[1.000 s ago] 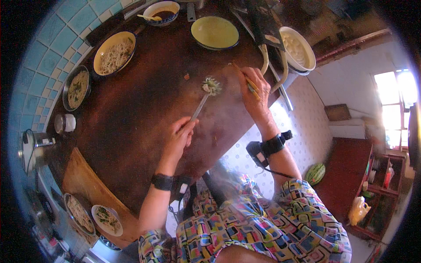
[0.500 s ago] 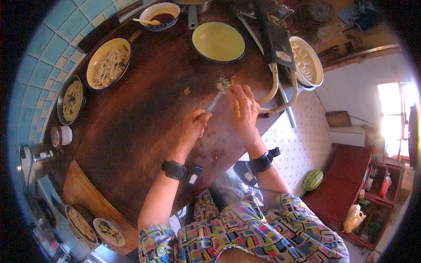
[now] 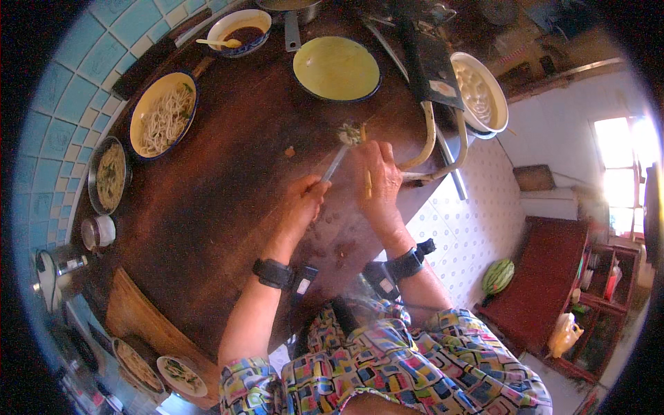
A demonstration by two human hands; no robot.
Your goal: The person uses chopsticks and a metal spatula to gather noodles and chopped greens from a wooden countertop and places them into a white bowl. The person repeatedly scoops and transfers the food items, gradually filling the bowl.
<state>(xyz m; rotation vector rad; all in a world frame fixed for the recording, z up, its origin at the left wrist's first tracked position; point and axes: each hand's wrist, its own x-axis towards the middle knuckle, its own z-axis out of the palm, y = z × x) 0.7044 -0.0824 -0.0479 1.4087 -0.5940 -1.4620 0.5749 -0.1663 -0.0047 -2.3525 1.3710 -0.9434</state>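
Note:
My left hand [image 3: 297, 207] is closed around the handle of a slim silvery utensil [image 3: 335, 164]. A small clump of pale and green food [image 3: 349, 133] sits at its far end, hiding the shape of the tip. Yellowish chopsticks [image 3: 367, 185] are in my closed right hand [image 3: 378, 181]; their front ends reach up beside the food. Both hands are over the dark wooden table [image 3: 228, 194]. Beyond them stands a wide bowl [image 3: 337, 68] with a yellow-green inside and a dark blue rim.
Noodles fill a bowl [image 3: 164, 114] at the left, near another dish [image 3: 108, 174] and a jar [image 3: 98, 233]. A sauce bowl [image 3: 239, 33] with a spoon stands far left. At right are a bent-tube metal frame [image 3: 434, 138] and a white pot [image 3: 478, 93]. Lower left, a wooden board [image 3: 155, 315] bears plates.
The whole view has shifted slightly. Both hands keep their grips, and the food clump stays at the utensil's end beside the chopsticks.

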